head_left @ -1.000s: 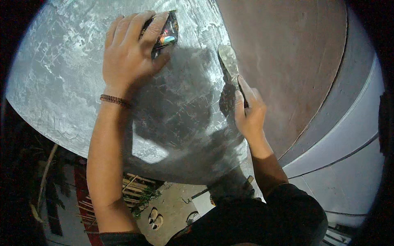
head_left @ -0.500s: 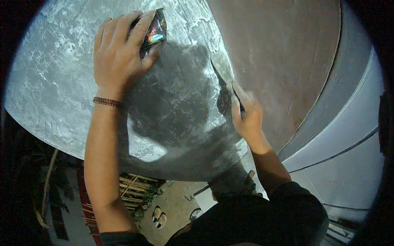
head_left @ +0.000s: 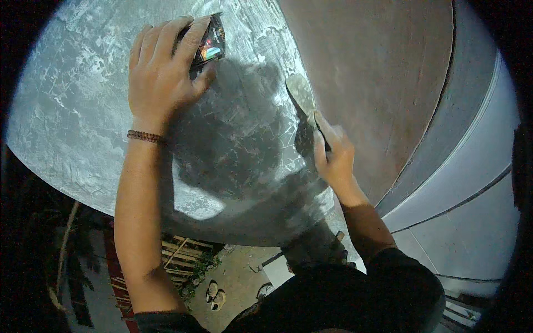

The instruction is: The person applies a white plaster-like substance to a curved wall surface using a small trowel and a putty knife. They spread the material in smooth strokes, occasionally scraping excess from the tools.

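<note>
My left hand (head_left: 166,72), dusty and wearing a brown bead bracelet (head_left: 145,136), rests over a black packet (head_left: 211,49) with colourful print. Its fingers curl around the packet against a large curved grey surface (head_left: 83,105) streaked with white. In my right hand (head_left: 336,152) is a putty knife (head_left: 301,93), its handle mostly hidden by the fingers. The flat blade points up and left and lies on or very near the white-smeared edge of the grey surface, beside a brown panel (head_left: 377,72). My shadow falls between both hands.
Smooth grey-white curved panels (head_left: 455,183) sweep along the right. Beyond the surface's lower edge, far below, lie a pair of sandals (head_left: 215,295) on the ground and a stack of wooden slats (head_left: 183,258). A thin pole (head_left: 66,244) stands at the lower left.
The putty knife's blade has turned slightly and catches more light. The panels at the right sit a little further left in view. My left hand stays on the packet.
</note>
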`<action>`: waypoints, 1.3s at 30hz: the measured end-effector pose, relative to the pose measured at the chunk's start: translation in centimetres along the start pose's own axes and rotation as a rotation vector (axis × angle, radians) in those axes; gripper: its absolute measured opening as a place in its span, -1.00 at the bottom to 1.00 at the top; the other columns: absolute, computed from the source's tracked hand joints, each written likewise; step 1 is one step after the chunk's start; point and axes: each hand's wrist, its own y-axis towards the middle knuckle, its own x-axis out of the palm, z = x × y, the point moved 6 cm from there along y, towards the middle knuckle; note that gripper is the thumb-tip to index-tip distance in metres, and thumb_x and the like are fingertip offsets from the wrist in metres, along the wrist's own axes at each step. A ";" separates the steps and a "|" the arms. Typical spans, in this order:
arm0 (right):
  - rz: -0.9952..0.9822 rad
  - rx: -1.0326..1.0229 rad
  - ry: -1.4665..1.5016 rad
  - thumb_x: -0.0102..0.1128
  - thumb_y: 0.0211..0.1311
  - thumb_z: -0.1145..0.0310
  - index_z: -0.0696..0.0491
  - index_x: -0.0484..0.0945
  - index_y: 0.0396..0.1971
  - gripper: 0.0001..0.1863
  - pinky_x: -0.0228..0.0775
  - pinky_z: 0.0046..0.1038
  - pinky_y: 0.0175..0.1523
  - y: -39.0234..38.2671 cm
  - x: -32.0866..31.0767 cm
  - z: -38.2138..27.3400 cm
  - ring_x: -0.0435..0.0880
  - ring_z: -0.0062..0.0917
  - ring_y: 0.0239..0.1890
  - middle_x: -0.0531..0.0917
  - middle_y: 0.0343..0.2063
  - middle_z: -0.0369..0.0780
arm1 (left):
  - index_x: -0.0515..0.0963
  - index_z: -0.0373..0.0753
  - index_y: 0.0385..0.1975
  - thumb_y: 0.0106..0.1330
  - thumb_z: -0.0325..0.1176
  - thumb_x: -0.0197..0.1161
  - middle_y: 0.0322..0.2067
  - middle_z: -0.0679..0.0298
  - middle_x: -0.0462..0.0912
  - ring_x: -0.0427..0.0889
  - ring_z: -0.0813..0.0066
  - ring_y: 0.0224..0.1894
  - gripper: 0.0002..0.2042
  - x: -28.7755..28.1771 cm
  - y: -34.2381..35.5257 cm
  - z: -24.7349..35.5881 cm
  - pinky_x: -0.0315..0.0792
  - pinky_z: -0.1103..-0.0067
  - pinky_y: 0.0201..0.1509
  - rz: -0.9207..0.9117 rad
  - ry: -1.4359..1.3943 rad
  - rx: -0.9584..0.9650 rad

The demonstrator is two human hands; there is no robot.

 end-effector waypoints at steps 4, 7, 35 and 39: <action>-0.053 0.132 -0.031 0.28 0.40 0.54 0.08 0.66 0.29 -0.54 0.49 -0.32 -0.22 0.3 0.7 0.6 0.61 -0.30 -0.41 0.66 -0.39 -0.08 | 0.62 0.07 0.27 0.06 -0.07 0.54 0.14 0.34 0.64 0.61 0.16 0.19 -0.34 0.2 -0.1 -0.1 0.39 0.15 0.46 -0.014 -0.018 -0.018; -0.021 0.083 -0.011 0.28 0.40 0.54 0.09 0.66 0.29 -0.54 0.49 -0.35 -0.22 0.5 0.6 0.6 0.61 -0.31 -0.41 0.67 -0.40 -0.09 | 0.62 0.07 0.28 0.08 -0.07 0.54 0.15 0.35 0.64 0.61 0.16 0.20 -0.34 0.2 -0.2 -0.1 0.38 0.15 0.46 -0.008 -0.008 -0.010; -0.009 0.078 0.051 0.26 0.45 0.44 0.09 0.66 0.28 -0.57 0.56 -0.33 -0.04 6.7 0.7 -2.3 0.74 -0.24 -0.24 0.74 -0.26 -0.03 | 0.62 0.05 0.26 0.07 -0.14 0.55 0.16 0.33 0.63 0.60 0.19 0.22 -0.35 -0.2 0.1 0.0 0.37 0.12 0.47 -0.011 -0.029 -0.006; -0.041 0.120 0.032 0.26 0.46 0.43 0.11 0.66 0.27 -0.58 0.57 -0.33 0.00 6.2 1.0 -1.8 0.77 -0.26 -0.20 0.77 -0.21 -0.01 | 0.61 0.05 0.26 0.05 -0.14 0.56 0.14 0.33 0.63 0.61 0.20 0.21 -0.34 -0.2 0.0 0.0 0.38 0.12 0.46 -0.016 -0.018 -0.020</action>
